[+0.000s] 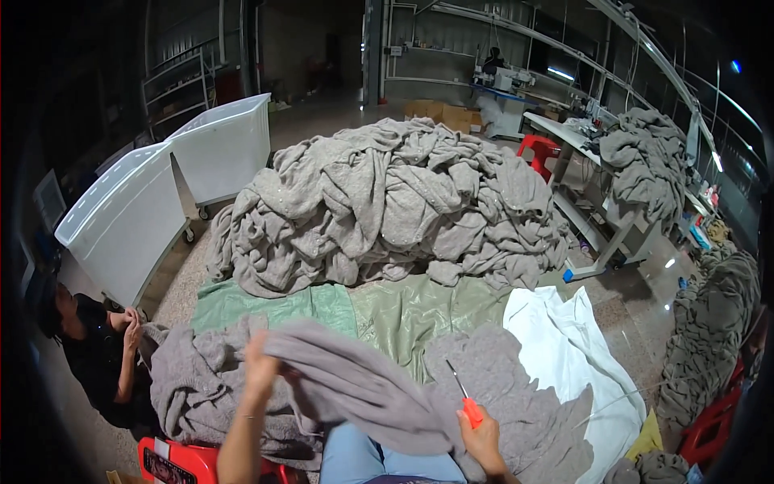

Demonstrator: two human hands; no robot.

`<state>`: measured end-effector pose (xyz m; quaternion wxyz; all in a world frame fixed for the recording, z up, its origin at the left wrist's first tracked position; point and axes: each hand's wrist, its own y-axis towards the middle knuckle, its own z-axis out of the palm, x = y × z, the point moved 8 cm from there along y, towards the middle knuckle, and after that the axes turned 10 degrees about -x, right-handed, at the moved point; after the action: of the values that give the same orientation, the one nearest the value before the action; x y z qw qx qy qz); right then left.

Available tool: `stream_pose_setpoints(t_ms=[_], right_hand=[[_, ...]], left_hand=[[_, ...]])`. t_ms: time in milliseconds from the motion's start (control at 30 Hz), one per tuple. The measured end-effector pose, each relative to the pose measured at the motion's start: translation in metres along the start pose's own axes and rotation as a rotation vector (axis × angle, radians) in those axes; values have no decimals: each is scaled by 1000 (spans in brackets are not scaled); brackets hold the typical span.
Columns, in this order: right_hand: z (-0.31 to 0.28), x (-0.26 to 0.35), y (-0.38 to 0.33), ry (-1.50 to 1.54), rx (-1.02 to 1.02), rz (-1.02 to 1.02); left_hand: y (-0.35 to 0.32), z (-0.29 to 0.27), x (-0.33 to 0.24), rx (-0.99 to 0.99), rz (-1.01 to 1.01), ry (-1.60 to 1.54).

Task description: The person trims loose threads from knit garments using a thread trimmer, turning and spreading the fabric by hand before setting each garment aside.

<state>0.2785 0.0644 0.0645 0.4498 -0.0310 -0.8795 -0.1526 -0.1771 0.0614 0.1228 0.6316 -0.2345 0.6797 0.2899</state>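
My left hand is closed on the edge of a grey knitted cloth, lifting one end above my lap. From there the cloth slants down to the right across my thighs. In my closed right hand is a tool with an orange-red handle and a thin metal shaft pointing up and left; its exact kind is unclear. More grey knit cloth lies spread beside and beyond that hand. Left of my left arm, another grey knit heap is bunched up.
A large grey cloth pile rises ahead on green sheeting. White sheeting lies right. Another person sits left near white wheeled bins. A red stool bears a phone. A table stands far right.
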Motion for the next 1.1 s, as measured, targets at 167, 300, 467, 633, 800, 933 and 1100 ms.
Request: stream_pose_setpoints(t_ms=[167, 300, 467, 633, 800, 933, 1100], right_hand=[[-2, 6, 20, -5, -56, -16], [5, 10, 13, 46, -66, -61], [18, 9, -3, 18, 62, -16], [9, -19, -2, -39, -49, -99], [-30, -51, 58, -153, -135, -44], [-65, -143, 51, -324, -268, 104], [-54, -213, -12, -361, -189, 282]], left_hand=[[56, -197, -79, -170, 427, -286], [-22, -325, -139, -779, 605, -316], [-99, -359, -130, -1134, 497, -103], [-100, -351, -31, -1428, 472, 416], [-103, -304, 62, -1235, -270, 597], [-74, -306, 113, -893, -387, 692], [-74, -293, 82, -822, -172, 1435]])
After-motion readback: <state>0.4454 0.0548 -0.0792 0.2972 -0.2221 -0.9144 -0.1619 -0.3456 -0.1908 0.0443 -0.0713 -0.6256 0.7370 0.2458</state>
